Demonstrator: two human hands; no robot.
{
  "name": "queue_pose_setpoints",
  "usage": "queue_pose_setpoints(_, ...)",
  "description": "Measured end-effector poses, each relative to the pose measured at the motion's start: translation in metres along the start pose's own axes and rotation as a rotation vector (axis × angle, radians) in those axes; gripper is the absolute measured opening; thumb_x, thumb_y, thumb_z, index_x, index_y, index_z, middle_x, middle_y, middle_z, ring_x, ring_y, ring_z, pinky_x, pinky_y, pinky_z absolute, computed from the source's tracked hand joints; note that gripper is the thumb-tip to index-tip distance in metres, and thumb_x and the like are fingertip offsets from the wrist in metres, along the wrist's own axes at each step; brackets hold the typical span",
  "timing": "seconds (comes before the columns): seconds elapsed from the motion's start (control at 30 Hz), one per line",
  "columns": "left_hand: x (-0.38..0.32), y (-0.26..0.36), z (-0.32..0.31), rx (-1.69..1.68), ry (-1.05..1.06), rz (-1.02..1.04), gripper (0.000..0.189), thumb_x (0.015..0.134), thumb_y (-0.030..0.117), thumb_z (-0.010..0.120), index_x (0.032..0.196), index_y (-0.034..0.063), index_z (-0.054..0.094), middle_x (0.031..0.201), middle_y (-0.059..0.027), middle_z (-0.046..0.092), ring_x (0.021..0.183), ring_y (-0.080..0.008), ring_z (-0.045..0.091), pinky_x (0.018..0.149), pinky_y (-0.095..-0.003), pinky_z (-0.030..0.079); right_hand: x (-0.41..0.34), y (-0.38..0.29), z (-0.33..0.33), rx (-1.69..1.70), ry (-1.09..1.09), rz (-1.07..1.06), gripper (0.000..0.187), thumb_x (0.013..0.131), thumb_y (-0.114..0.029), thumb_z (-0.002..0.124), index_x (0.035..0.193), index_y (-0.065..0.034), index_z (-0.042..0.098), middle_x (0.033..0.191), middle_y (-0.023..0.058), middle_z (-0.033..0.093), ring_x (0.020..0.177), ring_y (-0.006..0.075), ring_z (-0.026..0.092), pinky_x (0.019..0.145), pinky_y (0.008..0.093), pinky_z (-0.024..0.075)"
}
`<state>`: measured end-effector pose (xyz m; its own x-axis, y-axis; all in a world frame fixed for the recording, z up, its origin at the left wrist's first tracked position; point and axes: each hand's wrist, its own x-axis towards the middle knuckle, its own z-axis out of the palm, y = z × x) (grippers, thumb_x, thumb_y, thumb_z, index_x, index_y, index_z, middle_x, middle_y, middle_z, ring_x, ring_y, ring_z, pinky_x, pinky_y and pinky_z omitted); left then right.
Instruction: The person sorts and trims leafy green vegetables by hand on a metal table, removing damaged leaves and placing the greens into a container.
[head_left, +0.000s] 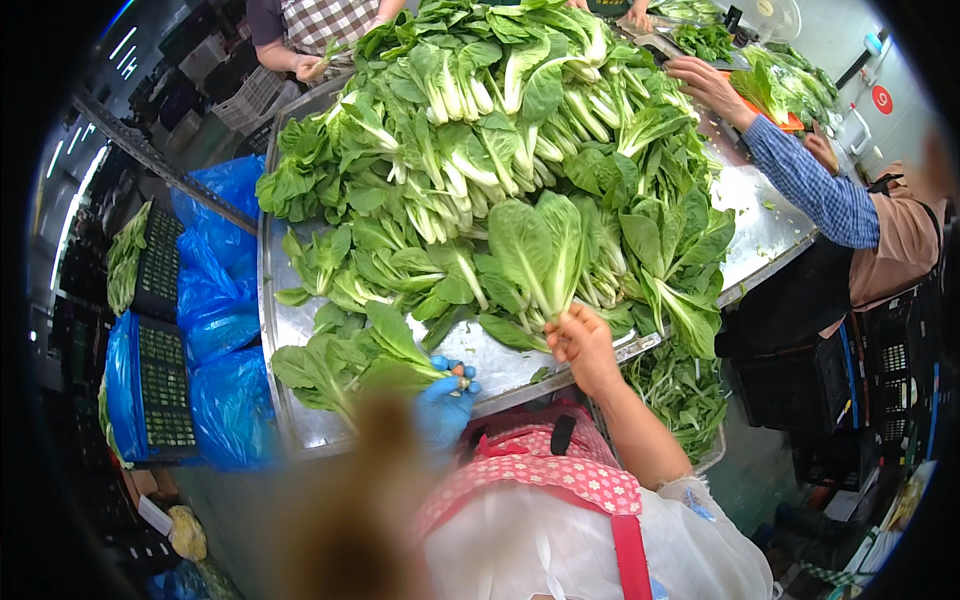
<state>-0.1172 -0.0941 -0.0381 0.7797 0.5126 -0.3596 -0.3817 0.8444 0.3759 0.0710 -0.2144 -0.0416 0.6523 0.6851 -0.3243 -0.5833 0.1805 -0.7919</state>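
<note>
My right hand (589, 351) is bare and pinches a leafy green head (536, 251) by its base, leaves pointing away from me. In a blue glove, my left hand (442, 411) grips the stem end of another leafy green (391, 336) near the table's front edge. More leaves (319, 371) lie to the left of that hand. Beyond both hands rises a large heap of leafy greens (465, 150), many with pale stems turned towards me. All of this rests on a metal table (296, 420) with a raised rim. A blurred brown shape hides part of the lower left.
Blue plastic bags (225, 322) and black crates (166, 382) line the left side. A crate of loose leaves (679, 405) sits below the table at right. A co-worker's checked sleeve (814, 180) reaches over the right side, near an orange tray (780, 120). Another person's hand (309, 67) is opposite.
</note>
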Motion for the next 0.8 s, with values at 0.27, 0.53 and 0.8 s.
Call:
queue_pose_setpoints(0.27, 0.014, -0.022, 0.029, 0.492, -0.001, 0.147, 0.014, 0.080, 0.002, 0.054, 0.094, 0.0049, 0.052, 0.095, -0.0068, 0.057, 0.081, -0.0139, 0.051, 0.072, -0.0265, 0.042, -0.021, 0.056, 0.024, -0.320, -0.067, -0.196, 0.028, 0.078, -0.008, 0.063, 0.100, -0.0014, 0.047, 0.080, 0.0050, 0.059, 0.067, 0.0097, 0.055, 0.053, 0.0227, 0.0429)
queue_pose_setpoints(0.53, 0.016, -0.024, -0.032, 1.092, 0.071, 0.403, 0.012, 0.084, 0.005, 0.052, 0.096, 0.0028, 0.055, 0.093, -0.0045, 0.054, 0.086, -0.0155, 0.051, 0.076, -0.0297, 0.043, -0.026, 0.053, 0.049, -0.870, -0.143, -0.540, 0.018, 0.076, -0.007, 0.064, 0.087, -0.0007, 0.052, 0.073, 0.0081, 0.060, 0.060, 0.0116, 0.056, 0.051, 0.0234, 0.0422)
queue_pose_setpoints(0.8, -0.007, -0.003, -0.050, 1.038, 0.044, 0.541, 0.021, 0.086, 0.010, 0.052, 0.106, 0.0030, 0.055, 0.096, -0.0025, 0.056, 0.085, -0.0114, 0.053, 0.077, -0.0251, 0.044, -0.026, 0.071, 0.076, -0.802, -0.167, -0.474, 0.019, 0.073, -0.010, 0.065, 0.087, -0.0031, 0.053, 0.074, 0.0045, 0.056, 0.059, 0.0118, 0.052, 0.050, 0.0241, 0.0397)
